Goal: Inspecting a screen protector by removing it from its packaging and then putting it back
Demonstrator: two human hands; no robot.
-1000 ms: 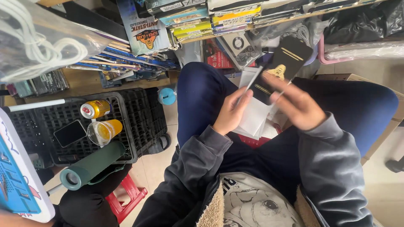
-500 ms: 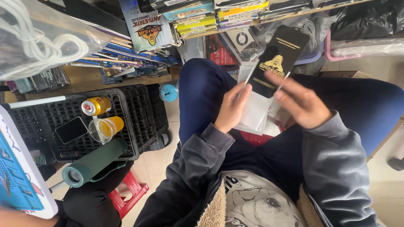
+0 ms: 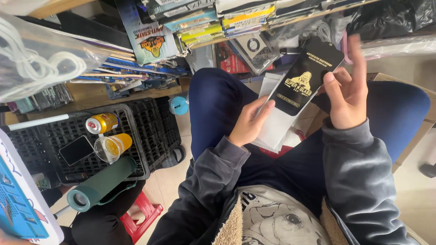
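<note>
I sit with blue trousers and a grey jacket. My right hand (image 3: 349, 93) holds up a flat black packet with gold print (image 3: 305, 75), thumb on its right edge. My left hand (image 3: 249, 121) grips the lower left end of the same packet and a stack of white sleeves (image 3: 277, 124) that rests on my lap. Both hands meet over my knees, in front of a shelf crammed with flat packets.
A black plastic crate (image 3: 145, 131) on the left carries a dark phone (image 3: 76, 149), a yellow can (image 3: 102, 123), a cup of yellow drink (image 3: 112, 147) and a green rolled mat (image 3: 102, 182). A red stool (image 3: 141, 217) stands below it. Shelves of packaged goods (image 3: 200, 22) fill the top.
The black packet has been lifted higher and tilted toward the camera. My right hand moved up with it; my left hand stayed on the white stack.
</note>
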